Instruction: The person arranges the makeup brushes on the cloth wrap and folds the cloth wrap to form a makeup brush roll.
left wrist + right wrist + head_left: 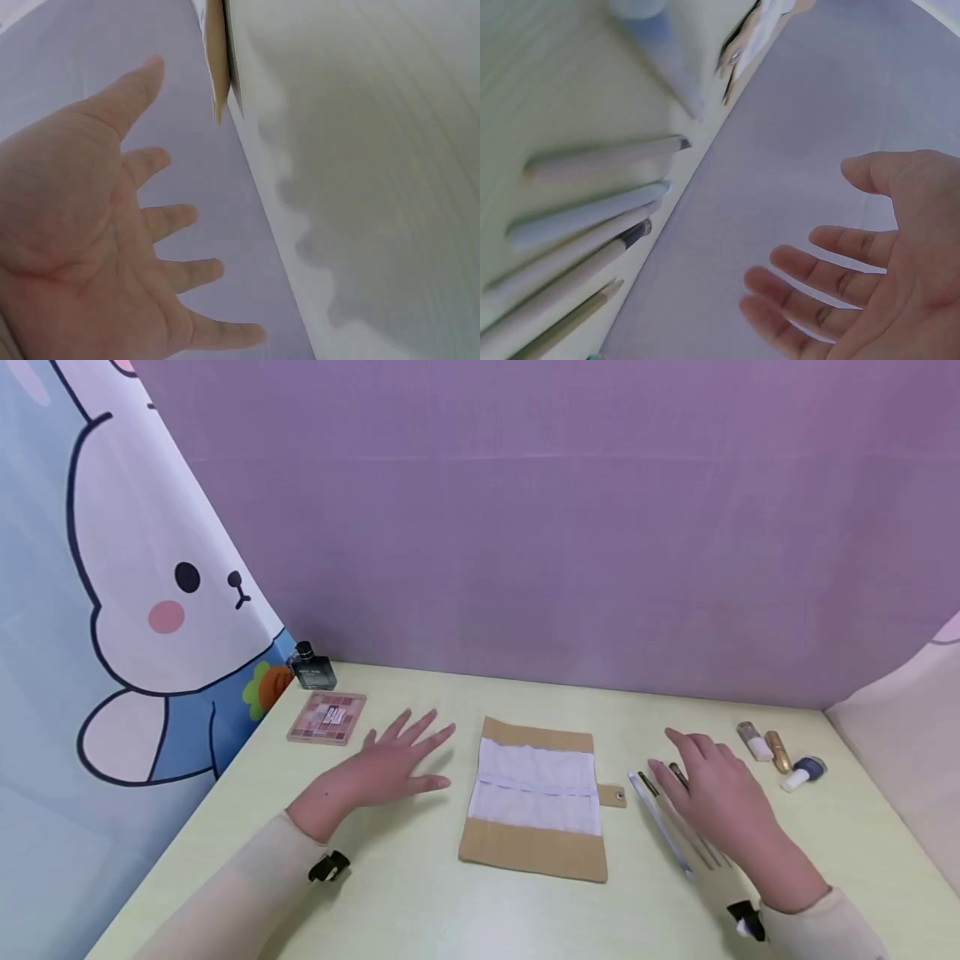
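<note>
Right hand (718, 793), empty and relaxed, hangs over the slim tools (562, 283) — long axes running forward and leftward — nearer than the left hand (388, 768), empty and splayed wide.

Your pale table (408, 914) has a tan-and-white fabric roll (536, 802) lying open mid-table, slim sticks (574, 246) at its 3 o'clock, dark bottle (316, 673) plus pink palette (327, 718) around 10, two tiny bottles (753, 741) and a gold tube (778, 752) past 2.
</note>
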Demonstrator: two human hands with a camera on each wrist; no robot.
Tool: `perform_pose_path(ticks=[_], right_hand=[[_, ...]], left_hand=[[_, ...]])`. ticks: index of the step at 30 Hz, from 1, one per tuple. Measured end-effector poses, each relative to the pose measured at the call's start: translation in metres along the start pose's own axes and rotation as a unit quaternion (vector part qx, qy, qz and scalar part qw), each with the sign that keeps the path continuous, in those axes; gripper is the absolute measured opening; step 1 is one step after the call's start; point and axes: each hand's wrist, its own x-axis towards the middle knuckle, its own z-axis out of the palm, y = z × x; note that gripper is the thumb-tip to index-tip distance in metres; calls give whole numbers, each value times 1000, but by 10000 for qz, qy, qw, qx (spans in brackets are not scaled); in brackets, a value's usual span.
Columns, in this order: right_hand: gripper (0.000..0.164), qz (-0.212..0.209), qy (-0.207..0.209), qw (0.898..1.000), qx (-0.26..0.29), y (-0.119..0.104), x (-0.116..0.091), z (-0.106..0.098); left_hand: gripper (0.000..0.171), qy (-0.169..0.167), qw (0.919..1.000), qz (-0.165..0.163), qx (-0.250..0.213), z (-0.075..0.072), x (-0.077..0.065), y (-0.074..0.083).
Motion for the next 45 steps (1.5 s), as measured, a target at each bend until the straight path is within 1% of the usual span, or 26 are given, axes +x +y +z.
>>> perform_pose_path(ticks=[2,6,9,14,18,24,26,29,34,38,45], right_hand=[[60,24,-15,9997,224,-3,1,-2],[61,153,-247,9983,502,-7,2,-3],[61,199,-352,9974,592,-8,3,-1],[58,175,-367,9971,642,-9,3,3],[55,155,-433,9952,858,-11,5,5],[52,216,-735,9868,1426,-15,9,8],[52,206,-793,9848,1533,-15,10,11],[52,231,-899,9832,1570,-13,11,15],[57,321,-1259,9778,1644,-7,11,20],[58,366,-1483,9734,1709,-5,10,22],[53,406,-1672,9740,1474,-7,11,24]], left_hand=[[83,-176,9998,20,-79,1,3,7],[79,-499,9986,-33,-172,5,9,19],[77,-624,9979,-20,-191,9,13,26],[76,-719,9974,-34,-88,13,18,33],[77,-756,9970,-140,36,16,21,34],[78,-863,9957,-272,178,19,23,33],[78,-878,9955,-279,209,19,23,32],[78,-916,9951,-315,181,19,24,32],[77,-973,9947,-324,50,21,25,32],[77,-989,9947,-271,122,21,27,32],[78,-999,9945,-262,146,16,30,33]])
